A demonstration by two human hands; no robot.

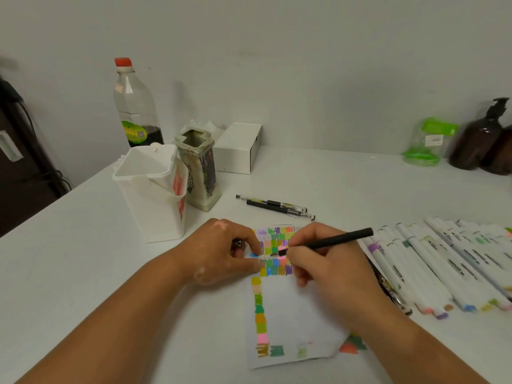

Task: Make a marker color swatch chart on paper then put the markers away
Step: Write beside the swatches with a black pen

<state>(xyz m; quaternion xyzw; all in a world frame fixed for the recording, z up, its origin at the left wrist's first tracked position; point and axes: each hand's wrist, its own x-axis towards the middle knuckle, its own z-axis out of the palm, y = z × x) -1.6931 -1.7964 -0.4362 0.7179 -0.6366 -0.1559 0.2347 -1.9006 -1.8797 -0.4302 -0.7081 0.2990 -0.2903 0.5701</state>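
Observation:
A white sheet of paper (296,309) lies on the table, with small colour swatches filling its top and running down its left edge and bottom. My right hand (329,261) grips a black pen (332,241) whose tip touches the swatch grid near the top of the sheet. My left hand (221,253) presses its fingertips on the paper's upper left edge and holds a small dark cap (238,243) in its curled fingers. A row of several white markers (440,261) with coloured ends lies to the right of the paper.
A white open marker box (155,189) stands left of the paper beside a ceramic vase (201,173). Two black pens (277,206) lie behind the paper. A plastic bottle (135,106), white carton (239,148), green-lidded jar (428,142) and brown pump bottles (482,139) line the wall.

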